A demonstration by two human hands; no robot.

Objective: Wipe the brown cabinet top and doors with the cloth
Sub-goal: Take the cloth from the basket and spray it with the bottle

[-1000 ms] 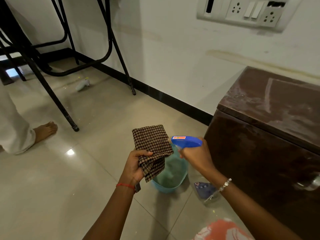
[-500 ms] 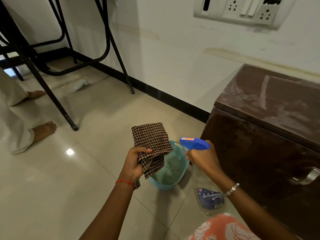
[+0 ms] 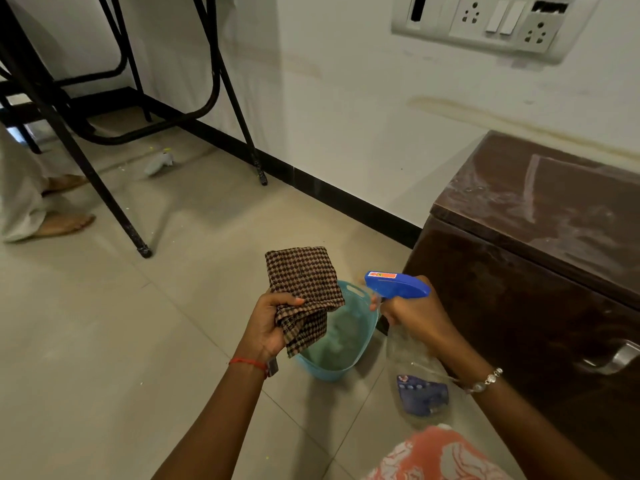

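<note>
Pale floor tiles filled the frame as I saw my left hand (image 3: 268, 323), fingers closed on the soft, light cloth (image 3: 304, 292) at centre, my right hand (image 3: 412, 313) gripping the spray bottle (image 3: 398, 287), the dusty brown cabinet (image 3: 540, 271) waiting at right.

A light blue plastic tub (image 3: 363, 327) sits on the pale tiled floor (image 3: 104, 341), just beside a clear spray bottle with a blue trigger head (image 3: 398, 285). On the white wall (image 3: 346, 116) above, a switch and socket panel (image 3: 491, 22) is mounted, and a black skirting strip (image 3: 329, 195) runs along the wall's foot. At the far left, black metal table legs (image 3: 104, 195) stand near a bystander's bare feet (image 3: 65, 223), with a small white scrap (image 3: 159, 163) lying beyond them.
</note>
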